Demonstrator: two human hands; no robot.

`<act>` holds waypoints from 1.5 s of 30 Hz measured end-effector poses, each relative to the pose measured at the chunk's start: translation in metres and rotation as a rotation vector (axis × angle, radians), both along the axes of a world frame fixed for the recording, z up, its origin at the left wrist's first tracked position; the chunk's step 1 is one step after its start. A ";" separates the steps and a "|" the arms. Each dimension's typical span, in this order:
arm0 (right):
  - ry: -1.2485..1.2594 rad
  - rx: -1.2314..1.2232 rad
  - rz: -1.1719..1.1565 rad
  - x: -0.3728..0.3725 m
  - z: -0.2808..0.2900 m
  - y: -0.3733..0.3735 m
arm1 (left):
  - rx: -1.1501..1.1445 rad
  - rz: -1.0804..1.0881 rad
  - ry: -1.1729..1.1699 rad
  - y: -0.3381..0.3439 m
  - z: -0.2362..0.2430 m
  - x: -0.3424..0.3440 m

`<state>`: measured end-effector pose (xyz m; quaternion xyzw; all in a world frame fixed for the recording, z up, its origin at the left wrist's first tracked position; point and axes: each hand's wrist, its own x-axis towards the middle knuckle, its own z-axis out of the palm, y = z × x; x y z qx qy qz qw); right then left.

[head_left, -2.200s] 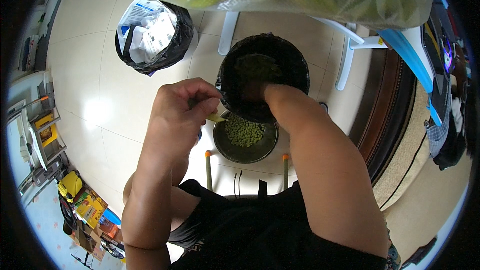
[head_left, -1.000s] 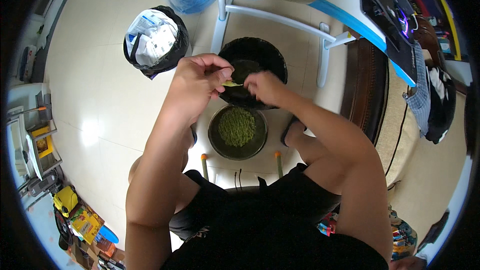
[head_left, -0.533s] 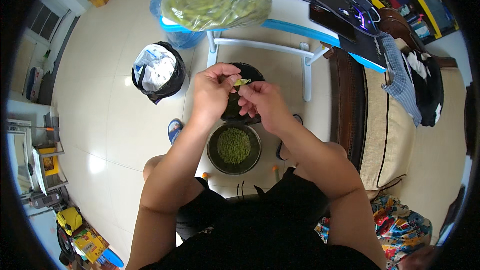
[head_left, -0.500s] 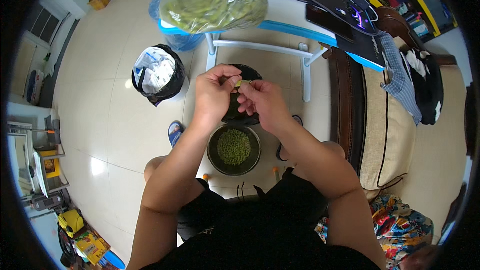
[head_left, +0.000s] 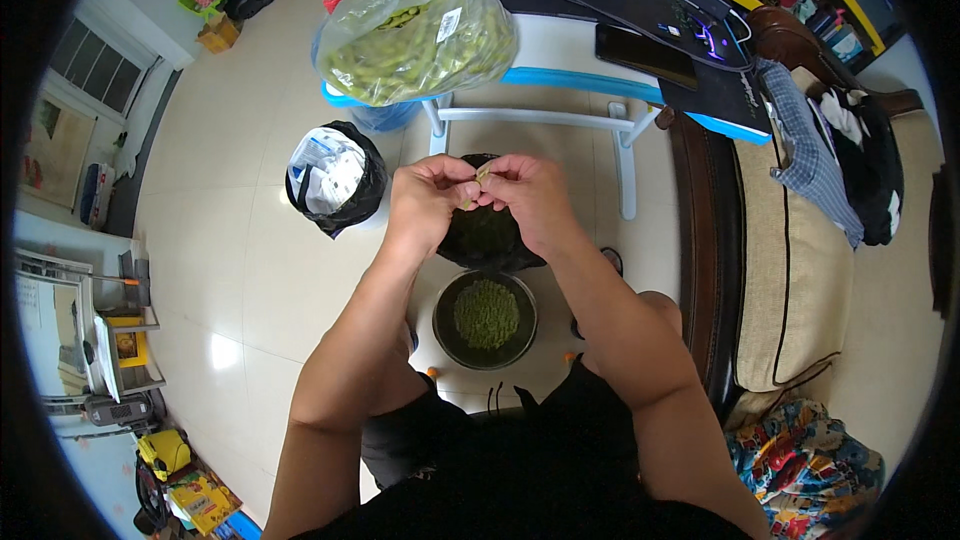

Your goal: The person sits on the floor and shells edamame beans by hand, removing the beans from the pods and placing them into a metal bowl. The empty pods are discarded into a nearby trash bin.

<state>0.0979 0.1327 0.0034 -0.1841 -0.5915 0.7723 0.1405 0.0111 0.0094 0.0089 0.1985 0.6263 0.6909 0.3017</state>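
My left hand and my right hand meet fingertip to fingertip, both pinching a pale green pod. They are over a black-lined bin, whose dark inside is hard to make out. Just below the bin, between my legs, a round metal bowl holds a heap of small green shelled beans. A clear plastic bag full of green pods lies on the desk above my hands, at its left end.
A second bin with white rubbish stands at the left. The desk carries a laptop and phone on white legs. A couch with clothes runs along the right. Clutter and a small rack line the left wall.
My right hand has come up out of the bin to join my left hand at the pod, which both now pinch. The view has shifted, showing more of the desk and room beyond.
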 end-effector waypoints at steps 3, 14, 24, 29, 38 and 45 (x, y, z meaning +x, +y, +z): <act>-0.054 -0.068 -0.017 -0.002 -0.004 0.004 | 0.034 0.044 0.004 0.003 -0.011 0.004; -0.054 0.114 0.034 -0.012 -0.014 0.008 | 0.033 0.062 -0.077 0.004 -0.016 0.001; -0.038 0.085 0.102 -0.018 -0.010 0.009 | 0.092 0.058 -0.322 -0.004 -0.022 -0.010; -0.123 0.013 0.230 -0.018 -0.001 0.022 | 0.096 0.010 -0.369 -0.005 -0.016 -0.011; -0.097 0.280 0.248 -0.017 -0.008 0.024 | -0.081 -0.078 -0.114 -0.004 -0.020 -0.010; -0.072 0.272 0.204 -0.016 -0.005 0.020 | -0.101 -0.062 -0.064 -0.001 -0.014 -0.008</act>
